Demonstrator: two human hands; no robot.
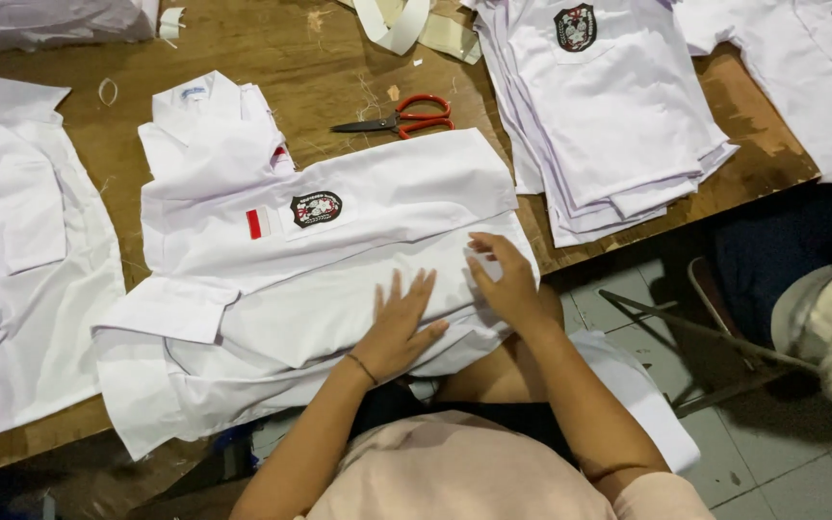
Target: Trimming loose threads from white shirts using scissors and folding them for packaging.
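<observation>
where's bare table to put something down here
Bare wood shows between the folded shirt's collar and the scissors, and along the table's top edge. A smaller patch lies right of the shirt stack. The near edge is crowded: both hands, left and right, press the shirt.

A pair of red-handled scissors lies on the brown wooden table, blades pointing left, with a stack of folded white shirts to its right, each showing a dark badge on the pocket. Another white shirt lies at the top right corner, more white cloth is spread along the left edge, and strips of white card sit at the top. Beyond the table's edge is a grey tiled floor with a metal chair frame standing on it
</observation>
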